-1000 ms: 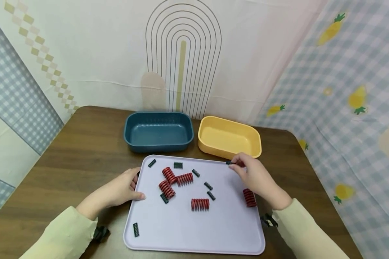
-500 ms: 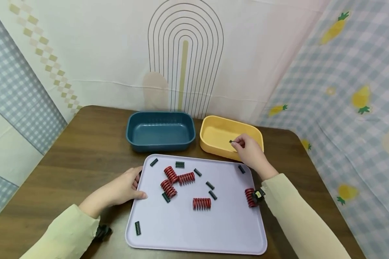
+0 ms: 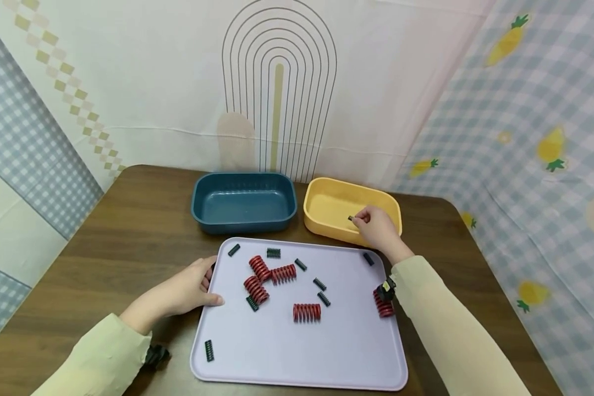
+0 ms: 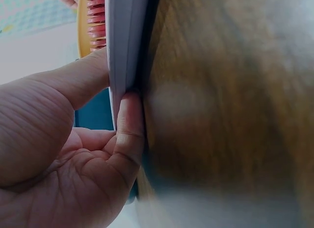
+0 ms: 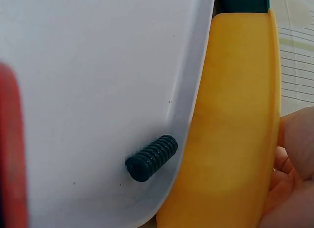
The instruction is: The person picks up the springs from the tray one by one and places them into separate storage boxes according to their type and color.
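Observation:
Over the yellow bin (image 3: 326, 223), my right hand (image 3: 378, 228) pinches a small dark green spring (image 3: 351, 218) between thumb and fingertips. In the right wrist view the fingers are partly behind the bin's wall and the held spring is hidden. My left hand (image 3: 190, 289) grips the left rim of the lilac tray (image 3: 297, 360), thumb on the top side and fingers at the outer edge, as the left wrist view shows. On the tray lie several thick red springs (image 3: 307, 312) and several small dark green springs (image 3: 209, 350). One green spring (image 5: 152, 157) rests in the tray's far right corner.
A dark blue bin (image 3: 244, 206) stands beside the yellow one, behind the tray on the brown wooden table (image 3: 128, 231). One red spring (image 3: 383, 305) sits at the tray's right rim, partly covered by the right wrist's camera. Patterned cloth hangs behind and at the sides.
My right hand has moved with the green spring from the tray's far right edge up over the yellow bin, uncovering another green spring at the corner. The left hand stays at the rim.

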A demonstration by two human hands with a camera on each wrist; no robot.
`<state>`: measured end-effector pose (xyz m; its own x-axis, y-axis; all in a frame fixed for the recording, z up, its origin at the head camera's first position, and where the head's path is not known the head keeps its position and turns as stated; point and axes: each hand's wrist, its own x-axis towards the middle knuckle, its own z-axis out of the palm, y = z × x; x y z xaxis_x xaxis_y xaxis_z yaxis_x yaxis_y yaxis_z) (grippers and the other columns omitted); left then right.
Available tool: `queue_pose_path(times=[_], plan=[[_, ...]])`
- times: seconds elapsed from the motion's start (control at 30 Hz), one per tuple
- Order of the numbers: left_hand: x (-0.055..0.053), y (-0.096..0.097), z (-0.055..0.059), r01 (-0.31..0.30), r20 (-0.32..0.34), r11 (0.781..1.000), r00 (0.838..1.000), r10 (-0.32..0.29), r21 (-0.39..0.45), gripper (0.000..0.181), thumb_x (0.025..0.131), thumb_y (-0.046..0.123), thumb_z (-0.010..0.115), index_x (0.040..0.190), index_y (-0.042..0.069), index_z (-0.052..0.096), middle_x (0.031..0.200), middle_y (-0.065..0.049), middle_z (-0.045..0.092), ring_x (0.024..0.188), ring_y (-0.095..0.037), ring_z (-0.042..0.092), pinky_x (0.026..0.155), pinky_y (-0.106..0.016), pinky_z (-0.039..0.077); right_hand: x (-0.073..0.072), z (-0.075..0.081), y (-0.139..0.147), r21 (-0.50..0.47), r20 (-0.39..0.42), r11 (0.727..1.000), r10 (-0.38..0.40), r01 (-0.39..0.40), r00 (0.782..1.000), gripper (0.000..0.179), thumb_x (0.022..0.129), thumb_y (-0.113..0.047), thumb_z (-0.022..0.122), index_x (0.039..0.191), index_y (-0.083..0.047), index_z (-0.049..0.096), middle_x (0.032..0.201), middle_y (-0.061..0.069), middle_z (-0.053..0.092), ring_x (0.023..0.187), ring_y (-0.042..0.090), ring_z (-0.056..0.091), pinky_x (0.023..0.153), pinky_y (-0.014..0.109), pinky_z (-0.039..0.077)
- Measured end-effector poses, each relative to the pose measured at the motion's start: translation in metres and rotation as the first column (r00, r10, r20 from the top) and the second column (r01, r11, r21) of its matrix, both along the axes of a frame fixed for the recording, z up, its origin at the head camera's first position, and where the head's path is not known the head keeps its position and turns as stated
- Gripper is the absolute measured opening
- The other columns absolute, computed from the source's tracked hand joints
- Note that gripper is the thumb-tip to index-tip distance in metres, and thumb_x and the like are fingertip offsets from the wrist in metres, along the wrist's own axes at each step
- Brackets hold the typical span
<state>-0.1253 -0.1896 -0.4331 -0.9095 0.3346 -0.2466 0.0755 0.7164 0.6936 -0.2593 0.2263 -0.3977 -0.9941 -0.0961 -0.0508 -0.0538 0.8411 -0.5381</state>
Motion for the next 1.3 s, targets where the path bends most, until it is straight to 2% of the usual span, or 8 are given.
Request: queue_pose_path(times=[0.4,0.63,0.77,0.87,1.0,1.13,1.3], plan=[[0.002,0.002,0.001,0.003,0.011,0.999,1.000,-0.004,0.033,0.096,0.076,0.023,0.084,0.145,-0.011,0.027,0.102,-0.012,0.048,0.083,-0.017,0.053,0.074,-0.033,0.048,-0.002,0.000,0.002,-0.011,-0.010,1.000,0.012,-0.012,1.000,0.019,0.098,-0.026,0.056,0.103,-0.009,0.064,0.098,0.009,0.062,0.084,0.025,0.057,0.072,0.039,0.047],[-0.001,0.000,-0.002,0.010,-0.023,1.000,1.000,-0.010,0.023,0.096,0.076,0.025,0.084,0.145,-0.010,0.027,0.102,-0.011,0.048,0.083,-0.016,0.053,0.074,-0.033,0.047,0.004,0.003,0.007,0.010,0.011,0.999,0.042,-0.042,0.999,0.037,0.095,-0.031,0.062,0.119,-0.004,0.059,0.123,0.017,0.056,0.115,0.035,0.050,0.095,0.051,0.040],[-0.002,0.000,-0.004,0.018,-0.019,1.000,1.000,-0.018,0.014,0.096,0.076,0.026,0.084,0.145,-0.010,0.028,0.103,-0.011,0.049,0.084,-0.016,0.053,0.075,-0.034,0.047,0.007,0.001,0.016,0.006,0.041,0.997,0.074,-0.074,0.996,0.046,0.092,-0.034,0.066,0.125,-0.003,0.057,0.128,0.018,0.054,0.121,0.036,0.047,0.097,0.052,0.039],[-0.002,0.000,-0.005,0.018,-0.016,1.000,1.000,-0.018,0.009,0.096,0.076,0.027,0.084,0.145,-0.010,0.028,0.102,-0.011,0.048,0.084,-0.017,0.052,0.075,-0.034,0.047,0.009,0.002,0.022,0.009,0.035,0.995,0.097,-0.098,0.995,0.051,0.091,-0.038,0.066,0.127,-0.003,0.056,0.129,0.017,0.054,0.122,0.036,0.047,0.096,0.052,0.040],[-0.002,-0.001,-0.006,0.013,-0.022,1.000,1.000,-0.012,0.016,0.097,0.076,0.026,0.084,0.145,-0.010,0.028,0.103,-0.011,0.048,0.084,-0.017,0.052,0.075,-0.034,0.047,0.020,0.012,0.028,-0.004,-0.033,0.995,0.095,-0.096,0.995,0.053,0.091,-0.041,0.067,0.128,-0.004,0.056,0.128,0.017,0.056,0.119,0.036,0.049,0.093,0.052,0.043],[-0.002,-0.001,-0.005,0.015,-0.025,1.000,1.000,-0.015,0.017,0.096,0.076,0.026,0.084,0.145,-0.010,0.028,0.102,-0.011,0.049,0.083,-0.016,0.053,0.075,-0.034,0.047,0.038,0.021,0.035,-0.030,-0.104,0.994,0.098,-0.102,0.990,0.052,0.089,-0.043,0.068,0.124,-0.006,0.057,0.125,0.015,0.058,0.112,0.036,0.053,0.088,0.051,0.046],[-0.001,-0.001,-0.003,0.020,-0.030,1.000,0.999,-0.019,0.005,0.097,0.075,0.026,0.085,0.145,-0.010,0.028,0.101,-0.011,0.049,0.083,-0.016,0.052,0.074,-0.033,0.047,0.064,0.022,0.042,-0.060,-0.112,0.990,0.118,-0.126,0.987,0.050,0.087,-0.043,0.071,0.121,-0.007,0.059,0.117,0.012,0.062,0.105,0.030,0.058,0.085,0.045,0.049]])
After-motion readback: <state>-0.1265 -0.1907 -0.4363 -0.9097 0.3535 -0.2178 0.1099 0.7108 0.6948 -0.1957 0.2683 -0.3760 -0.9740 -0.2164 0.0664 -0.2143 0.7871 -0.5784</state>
